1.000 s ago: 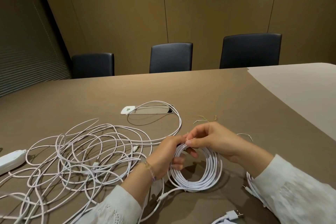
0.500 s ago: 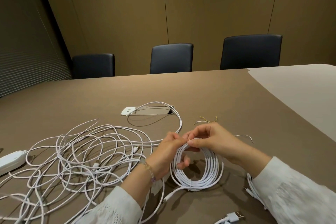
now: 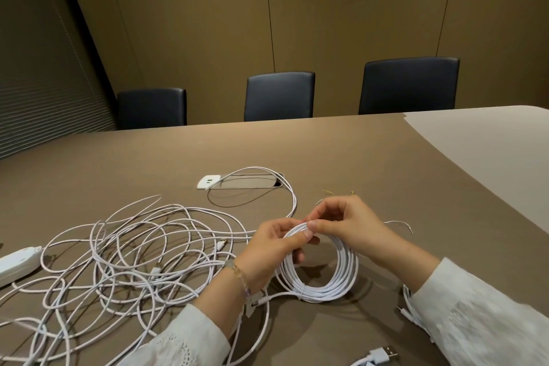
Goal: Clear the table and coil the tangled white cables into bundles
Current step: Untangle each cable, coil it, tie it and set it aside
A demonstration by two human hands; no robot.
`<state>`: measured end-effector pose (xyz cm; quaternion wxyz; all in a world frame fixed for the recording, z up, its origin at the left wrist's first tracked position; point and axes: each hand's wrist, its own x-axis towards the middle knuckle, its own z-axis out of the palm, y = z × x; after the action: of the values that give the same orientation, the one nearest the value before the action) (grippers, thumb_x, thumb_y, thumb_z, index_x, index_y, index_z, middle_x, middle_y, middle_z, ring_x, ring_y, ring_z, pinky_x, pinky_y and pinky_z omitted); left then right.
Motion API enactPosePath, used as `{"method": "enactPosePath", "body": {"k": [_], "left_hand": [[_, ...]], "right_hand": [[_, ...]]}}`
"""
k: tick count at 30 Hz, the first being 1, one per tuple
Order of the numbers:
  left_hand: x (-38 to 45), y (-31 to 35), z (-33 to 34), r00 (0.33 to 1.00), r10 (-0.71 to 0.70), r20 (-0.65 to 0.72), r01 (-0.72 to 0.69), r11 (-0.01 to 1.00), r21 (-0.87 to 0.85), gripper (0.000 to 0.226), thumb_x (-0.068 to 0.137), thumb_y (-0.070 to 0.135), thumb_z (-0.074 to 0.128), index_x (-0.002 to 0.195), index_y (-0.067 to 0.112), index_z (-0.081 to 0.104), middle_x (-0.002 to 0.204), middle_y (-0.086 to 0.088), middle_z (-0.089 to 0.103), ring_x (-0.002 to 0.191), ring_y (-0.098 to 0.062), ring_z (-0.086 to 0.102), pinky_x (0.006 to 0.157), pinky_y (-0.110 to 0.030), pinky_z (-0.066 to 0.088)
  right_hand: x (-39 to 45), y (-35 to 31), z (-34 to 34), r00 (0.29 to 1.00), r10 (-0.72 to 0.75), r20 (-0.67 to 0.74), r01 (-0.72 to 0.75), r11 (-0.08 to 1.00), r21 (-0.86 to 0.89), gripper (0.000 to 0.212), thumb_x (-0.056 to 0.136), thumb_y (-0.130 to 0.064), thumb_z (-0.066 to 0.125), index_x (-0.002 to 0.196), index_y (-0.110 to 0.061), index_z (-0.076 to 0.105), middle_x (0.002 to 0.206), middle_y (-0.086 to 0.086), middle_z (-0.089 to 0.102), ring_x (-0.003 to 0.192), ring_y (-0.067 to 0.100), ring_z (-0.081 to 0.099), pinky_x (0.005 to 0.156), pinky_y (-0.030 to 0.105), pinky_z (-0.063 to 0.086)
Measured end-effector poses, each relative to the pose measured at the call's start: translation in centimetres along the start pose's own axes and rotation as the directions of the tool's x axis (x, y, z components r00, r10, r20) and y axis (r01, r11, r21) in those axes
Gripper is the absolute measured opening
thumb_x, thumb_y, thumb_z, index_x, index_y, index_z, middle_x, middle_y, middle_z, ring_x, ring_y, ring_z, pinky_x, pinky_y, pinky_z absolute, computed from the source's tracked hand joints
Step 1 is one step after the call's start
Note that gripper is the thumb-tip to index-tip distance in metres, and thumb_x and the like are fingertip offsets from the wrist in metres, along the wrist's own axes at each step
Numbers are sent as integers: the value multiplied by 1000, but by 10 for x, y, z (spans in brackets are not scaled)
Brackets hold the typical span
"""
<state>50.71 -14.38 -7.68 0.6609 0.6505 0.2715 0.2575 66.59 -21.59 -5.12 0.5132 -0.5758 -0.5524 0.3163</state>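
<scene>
A neat coil of white cable (image 3: 323,282) stands on edge on the brown table (image 3: 371,163), its lower part resting on the surface. My left hand (image 3: 273,246) grips the coil's top left, thumb over the strands. My right hand (image 3: 341,223) pinches the coil's top with thumb and forefinger, right beside the left thumb. A big tangle of white cables (image 3: 127,255) sprawls to the left, one strand looping back past a table socket plate (image 3: 240,183). Thin twist ties (image 3: 329,194) lie just behind my right hand.
A white power adapter (image 3: 17,261) lies at the left edge. A USB plug (image 3: 383,358) and more white cable (image 3: 411,303) sit near my right sleeve. Three dark chairs (image 3: 279,95) stand behind the table's far edge. A lighter table section (image 3: 490,142) is at right.
Both hands have kept their hold at the coil's top, with small finger shifts; my left thumb now lies over the strands. The coil has stayed in place.
</scene>
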Motion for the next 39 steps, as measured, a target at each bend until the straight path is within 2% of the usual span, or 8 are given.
{"method": "enactPosePath", "body": {"k": [7, 13, 17, 21, 26, 30, 35, 39], "left_hand": [[-3, 7, 6, 999, 13, 42, -19, 988, 153, 14, 96, 15, 58, 88, 9, 68, 64, 3, 61, 48, -6, 38, 49, -21, 37], [-4, 7, 8, 999, 6, 47, -15, 981, 195, 29, 99, 19, 54, 74, 4, 59, 46, 11, 40, 44, -7, 31, 46, -21, 31], [-5, 7, 7, 999, 11, 47, -18, 988, 150, 26, 99, 18, 54, 78, 4, 62, 45, 12, 45, 44, -5, 30, 47, -20, 30], [-5, 7, 7, 999, 7, 50, -11, 996, 83, 20, 98, 14, 55, 87, 2, 66, 49, 10, 54, 46, -5, 29, 48, -19, 29], [-3, 2, 8, 1000, 17, -19, -17, 1000, 19, 21, 95, 16, 60, 106, 2, 70, 80, -9, 68, 47, -7, 29, 45, -18, 29], [-2, 2, 6, 999, 29, -26, -29, 999, 19, 23, 94, 18, 60, 104, 1, 71, 74, -5, 69, 45, -5, 28, 44, -17, 27], [-3, 6, 5, 1000, 11, -5, -11, 1000, 19, 20, 93, 17, 61, 100, 4, 75, 76, -7, 70, 49, -8, 26, 47, -19, 22], [-3, 6, 5, 1000, -9, -10, 9, 1000, -9, 19, 92, 17, 62, 97, 4, 75, 81, -11, 71, 50, -9, 26, 48, -21, 21]], "right_hand": [[3, -2, -8, 999, 27, 26, -23, 992, -127, 4, 80, -8, 75, 80, -7, 71, 75, 8, 71, 67, 10, 64, 65, 21, 51], [2, -4, -10, 996, 70, 61, -66, 996, -56, 5, 82, -7, 73, 84, -4, 70, 78, 10, 70, 71, 13, 63, 70, 24, 51], [2, -5, -15, 995, 89, 45, -88, 996, -25, 8, 79, -3, 74, 83, -7, 68, 79, 12, 68, 71, 17, 60, 70, 30, 48], [4, -2, -17, 978, 204, 40, -206, 976, 73, 16, 71, 2, 78, 77, -7, 66, 77, 16, 65, 68, 22, 58, 66, 29, 48], [2, -1, -17, 955, 289, 61, -295, 948, 123, 14, 70, -2, 80, 80, -7, 71, 74, 11, 68, 65, 17, 62, 63, 21, 51], [2, -6, -18, 940, 318, 121, -337, 919, 203, 6, 77, -4, 74, 83, -4, 74, 76, 10, 70, 67, 15, 64, 65, 22, 53], [2, -9, -18, 940, 301, 162, -330, 925, 191, 8, 80, -4, 72, 87, -2, 73, 78, 11, 70, 68, 16, 64, 68, 23, 54], [-2, -12, -21, 966, 205, 155, -217, 974, 62, 8, 79, -5, 73, 87, -3, 73, 77, 11, 72, 70, 15, 67, 67, 22, 52]]}}
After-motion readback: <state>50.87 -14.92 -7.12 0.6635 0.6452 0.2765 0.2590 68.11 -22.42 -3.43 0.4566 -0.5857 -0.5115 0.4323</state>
